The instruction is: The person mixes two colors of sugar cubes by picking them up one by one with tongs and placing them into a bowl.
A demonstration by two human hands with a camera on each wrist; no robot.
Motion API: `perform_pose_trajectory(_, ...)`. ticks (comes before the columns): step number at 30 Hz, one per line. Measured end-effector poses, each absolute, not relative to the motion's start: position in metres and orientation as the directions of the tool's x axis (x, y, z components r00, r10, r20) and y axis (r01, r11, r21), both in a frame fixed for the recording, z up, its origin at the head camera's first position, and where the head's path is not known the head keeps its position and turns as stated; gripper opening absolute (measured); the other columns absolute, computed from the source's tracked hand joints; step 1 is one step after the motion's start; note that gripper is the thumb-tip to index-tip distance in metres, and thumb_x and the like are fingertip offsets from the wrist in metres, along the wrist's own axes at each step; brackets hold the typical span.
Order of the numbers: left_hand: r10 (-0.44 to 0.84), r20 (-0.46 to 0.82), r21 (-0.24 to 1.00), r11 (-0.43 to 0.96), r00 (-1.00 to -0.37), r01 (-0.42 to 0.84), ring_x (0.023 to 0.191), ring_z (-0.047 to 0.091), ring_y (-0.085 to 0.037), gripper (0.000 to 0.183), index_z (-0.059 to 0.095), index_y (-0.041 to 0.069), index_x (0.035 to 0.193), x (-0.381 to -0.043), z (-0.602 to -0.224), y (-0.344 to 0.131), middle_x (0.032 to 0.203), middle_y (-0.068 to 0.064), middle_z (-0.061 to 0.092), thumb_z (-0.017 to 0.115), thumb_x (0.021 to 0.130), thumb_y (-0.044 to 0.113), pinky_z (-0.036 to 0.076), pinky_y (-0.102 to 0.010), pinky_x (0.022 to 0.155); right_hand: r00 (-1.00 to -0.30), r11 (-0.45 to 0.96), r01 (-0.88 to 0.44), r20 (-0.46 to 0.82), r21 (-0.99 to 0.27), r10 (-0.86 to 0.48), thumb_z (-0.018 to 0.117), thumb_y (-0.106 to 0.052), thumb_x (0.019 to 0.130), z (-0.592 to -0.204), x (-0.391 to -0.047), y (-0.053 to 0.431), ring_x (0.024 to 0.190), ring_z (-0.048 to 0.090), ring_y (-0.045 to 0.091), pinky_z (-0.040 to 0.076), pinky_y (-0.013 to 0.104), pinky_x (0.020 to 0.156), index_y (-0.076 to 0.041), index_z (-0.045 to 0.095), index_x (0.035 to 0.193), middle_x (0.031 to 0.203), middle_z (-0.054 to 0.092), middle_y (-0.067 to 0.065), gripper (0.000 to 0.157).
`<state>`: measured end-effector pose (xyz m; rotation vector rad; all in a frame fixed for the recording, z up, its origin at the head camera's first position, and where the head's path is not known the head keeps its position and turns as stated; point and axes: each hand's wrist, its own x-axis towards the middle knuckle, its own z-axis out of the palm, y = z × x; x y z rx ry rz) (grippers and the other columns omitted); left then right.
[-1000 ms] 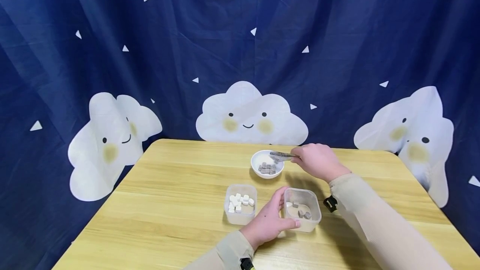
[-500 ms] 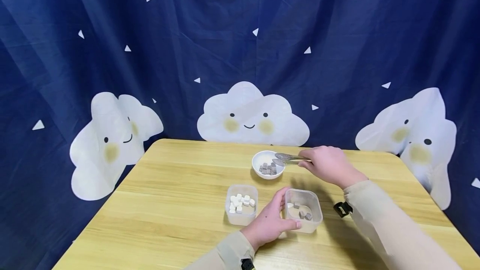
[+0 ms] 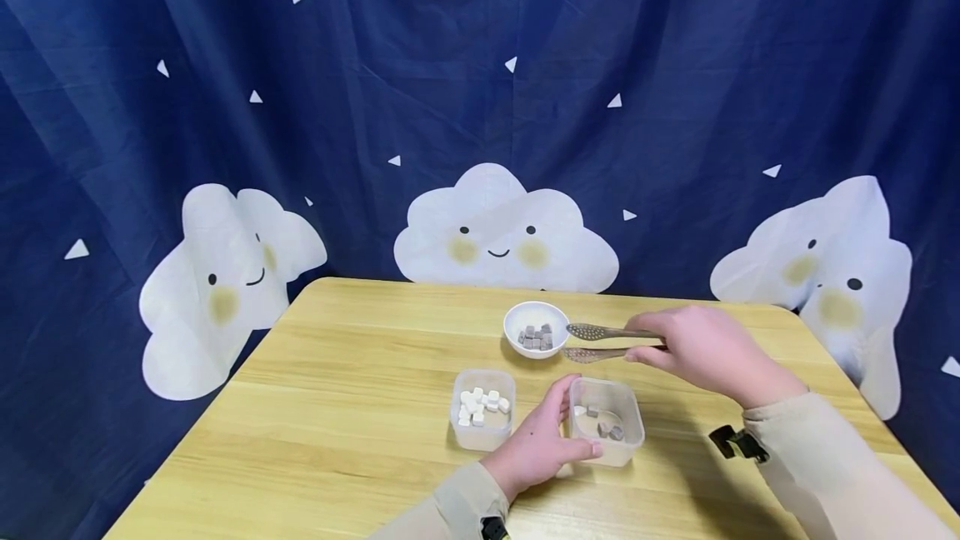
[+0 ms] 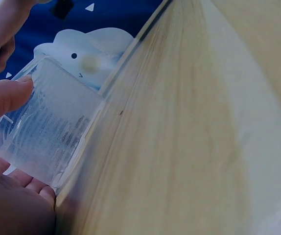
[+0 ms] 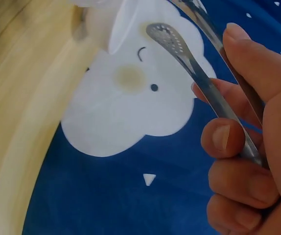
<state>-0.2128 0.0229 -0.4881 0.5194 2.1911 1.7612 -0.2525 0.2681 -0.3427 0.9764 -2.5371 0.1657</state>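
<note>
My right hand (image 3: 705,350) grips a pair of metal tongs (image 3: 600,332) with perforated tips. The tips are spread, hold nothing, and hover at the right side of the white bowl (image 3: 512,343). Several grey cubes (image 3: 536,338) lie in that bowl. In the right wrist view the fingers curl round the tongs (image 5: 199,73). My left hand (image 3: 536,444) holds a clear plastic container (image 3: 618,452) from its left side, thumb at the front and fingers behind. Inside are several grey cubes (image 3: 609,430) and a small white piece (image 3: 580,411). The left wrist view shows the container's wall (image 4: 57,112) beside the thumb.
Left of my left hand stands a second clear container (image 3: 482,438) with several white cubes (image 3: 478,401). Everything rests on a wooden table (image 3: 337,407). A blue curtain (image 3: 360,107) with clouds hangs behind the far edge.
My right hand has moved right and slightly toward me, taking the tongs out from over the bowl. The tongs' tips have spread apart. The left hand and both containers stay put.
</note>
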Motion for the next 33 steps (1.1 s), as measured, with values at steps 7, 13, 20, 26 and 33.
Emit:
perform_pose_trajectory(7, 0.446, -0.005, 0.979, 0.184, -0.895, 0.086, 0.137, 0.042, -0.016, 0.097, 0.028, 0.035, 0.157, -0.211, -0.485, 0.023, 0.15, 0.011, 0.045, 0.085, 0.079, 0.028, 0.026, -0.05, 0.118, -0.665, 0.742, -0.669, 0.412, 0.043, -0.623, 0.083, -0.042, 0.082, -0.333, -0.236, 0.273, 0.061, 0.05, -0.005, 0.046, 0.029, 0.053, -0.027, 0.074, 0.095, 0.08, 0.063, -0.023, 0.022)
perform_pose_trajectory(13, 0.446, -0.016, 0.977, 0.199, -0.895, 0.082, 0.138, 0.042, -0.016, 0.099, 0.027, 0.033, 0.158, -0.211, -0.483, 0.023, 0.151, 0.01, 0.045, 0.085, 0.078, 0.029, 0.025, -0.051, 0.118, -0.681, 0.74, -0.671, 0.361, 0.04, -0.637, 0.083, -0.044, 0.081, -0.327, -0.224, 0.278, 0.059, 0.046, -0.007, 0.043, 0.027, 0.05, -0.028, 0.074, 0.094, 0.078, 0.062, -0.025, 0.022)
perform_pose_trajectory(20, 0.452, -0.004, 0.98, 0.177, -0.892, 0.085, 0.137, 0.042, -0.014, 0.099, 0.028, 0.028, 0.159, -0.213, -0.485, 0.023, 0.15, 0.012, 0.045, 0.085, 0.078, 0.026, 0.025, -0.05, 0.118, -0.673, 0.719, -0.688, 0.287, 0.093, -0.681, 0.084, -0.047, 0.077, -0.329, -0.219, 0.279, 0.056, 0.04, -0.006, 0.043, 0.03, 0.05, -0.033, 0.067, 0.083, 0.065, 0.042, -0.03, 0.023)
perform_pose_trajectory(26, 0.452, -0.009, 0.979, 0.184, -0.892, 0.083, 0.139, 0.04, -0.017, 0.097, 0.028, 0.032, 0.158, -0.213, -0.487, 0.022, 0.151, 0.011, 0.044, 0.085, 0.079, 0.027, 0.025, -0.051, 0.118, -0.696, 0.734, -0.662, 0.24, 0.151, -0.677, 0.087, -0.045, 0.072, -0.336, -0.218, 0.267, 0.051, 0.036, 0.0, 0.036, 0.031, 0.045, -0.035, 0.049, 0.067, 0.06, 0.038, -0.025, 0.039)
perform_pose_trajectory(33, 0.45, -0.005, 0.978, 0.19, -0.893, 0.09, 0.138, 0.041, -0.017, 0.099, 0.027, 0.028, 0.159, -0.212, -0.486, 0.022, 0.151, 0.01, 0.045, 0.085, 0.078, 0.027, 0.026, -0.05, 0.118, -0.727, 0.76, -0.624, 0.219, 0.182, -0.65, 0.083, -0.036, 0.072, -0.346, -0.218, 0.251, 0.048, 0.033, 0.005, 0.032, 0.032, 0.042, -0.032, 0.043, 0.061, 0.056, 0.036, -0.02, 0.041)
